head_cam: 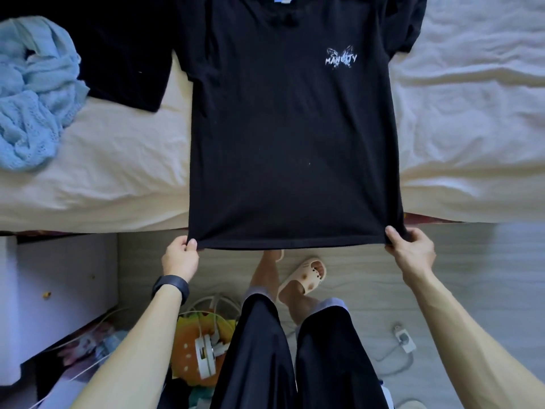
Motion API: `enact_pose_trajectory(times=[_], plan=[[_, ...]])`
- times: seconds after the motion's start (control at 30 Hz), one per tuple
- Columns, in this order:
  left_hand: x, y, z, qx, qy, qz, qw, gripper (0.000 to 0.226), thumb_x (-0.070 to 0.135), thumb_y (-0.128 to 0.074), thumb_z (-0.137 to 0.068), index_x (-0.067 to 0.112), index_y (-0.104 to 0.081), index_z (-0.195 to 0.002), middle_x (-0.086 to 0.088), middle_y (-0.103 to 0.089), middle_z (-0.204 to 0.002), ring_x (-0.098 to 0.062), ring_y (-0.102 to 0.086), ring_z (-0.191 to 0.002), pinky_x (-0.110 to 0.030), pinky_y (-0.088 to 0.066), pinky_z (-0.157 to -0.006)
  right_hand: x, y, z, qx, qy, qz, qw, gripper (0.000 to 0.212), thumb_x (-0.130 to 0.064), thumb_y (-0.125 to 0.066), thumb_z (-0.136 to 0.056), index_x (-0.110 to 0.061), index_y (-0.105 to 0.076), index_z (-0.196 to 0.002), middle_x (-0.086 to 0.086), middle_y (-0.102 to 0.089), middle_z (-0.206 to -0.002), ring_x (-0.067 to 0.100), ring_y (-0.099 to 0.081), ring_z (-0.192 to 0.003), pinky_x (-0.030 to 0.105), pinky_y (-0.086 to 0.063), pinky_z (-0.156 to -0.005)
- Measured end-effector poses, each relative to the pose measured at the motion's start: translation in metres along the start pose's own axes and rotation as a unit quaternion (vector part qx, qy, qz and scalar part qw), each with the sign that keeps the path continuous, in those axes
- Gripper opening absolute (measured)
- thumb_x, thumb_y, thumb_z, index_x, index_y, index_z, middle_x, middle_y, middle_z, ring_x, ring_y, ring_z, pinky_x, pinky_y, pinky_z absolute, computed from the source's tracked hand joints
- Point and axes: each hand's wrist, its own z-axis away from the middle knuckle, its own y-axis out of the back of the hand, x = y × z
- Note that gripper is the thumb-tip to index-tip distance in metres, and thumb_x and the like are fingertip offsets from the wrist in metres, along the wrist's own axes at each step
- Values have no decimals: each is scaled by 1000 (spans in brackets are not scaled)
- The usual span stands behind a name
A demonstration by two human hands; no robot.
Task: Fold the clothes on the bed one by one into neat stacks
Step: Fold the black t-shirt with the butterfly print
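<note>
The black shirt (292, 137) lies flat on the bed (124, 172), running long from near to far. The left hand (180, 256) and right hand (411, 249) each pinch a near hem corner, wide apart.

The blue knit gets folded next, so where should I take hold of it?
Probably grip the near lobe of the blue knit, from the near edge of the bed with the left hand, now holding the black T-shirt: bunched, no hem or shoulder shows, and that lobe lies closest.
</note>
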Motion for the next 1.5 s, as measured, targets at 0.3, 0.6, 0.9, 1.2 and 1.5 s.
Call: enact_pose_trajectory(times=[0.3, 0.6, 0.9, 1.2, 1.5], plan=[[122, -29, 6, 56, -192, -178, 964, 65, 25, -63, -90, 17, -38, -149, -14, -35, -153, -36, -38, -137, -48, -35, -109, -85, -42, 12, 27, 145, 305, 941, 60, -27, -63, -91, -4, -43, -143, 20, -35, -153, 41, -33, -137, 51, -32, -111], [294, -107, -71, 54, -460, -281, 840, 71, 60, -34, -96, 34, -14, -160, 0, -4, -169, -23, 0, -155, -55, -3, -122, -193, -155, -57, 0, 464, 383, 798, 59, -50, -38, -100, -26, -40, -154, 6, -28, -166, 24, -15, -156, 54, -18, -122], [280, -107, -132, 17, -419, -348, 839, 73, 74, -21, -93, 48, 3, -156, 9, 14, -167, -23, 15, -154, -64, 5, -118, -170, -115, -122, -28, 248, 519, 817, 74, -74, -5, -93, -41, 11, -158, -10, 22, -167, 10, 29, -151, 48, 18, -123], [367, -126, -112, -38, -428, -317, 845, 71, 66, -31, -92, 46, -12, -157, 2, 6, -169, -31, 7, -155, -67, -8, -118, -289, -93, -173, 32, 115, 39, 992, 46, -50, -61, -94, -21, -54, -128, -4, -64, -116, 19, -64, -109, 32, -48, -95], [573, -200, -99, -94, -449, -329, 826, 61, 65, -29, -99, 57, 0, -153, 13, 14, -167, -18, 13, -154, -71, -4, -114, -366, -62, -267, -153, -47, -203, 966, 24, -33, -74, -92, -11, -74, -101, 4, -78, -94, 20, -75, -82, 41, -63, -79]])
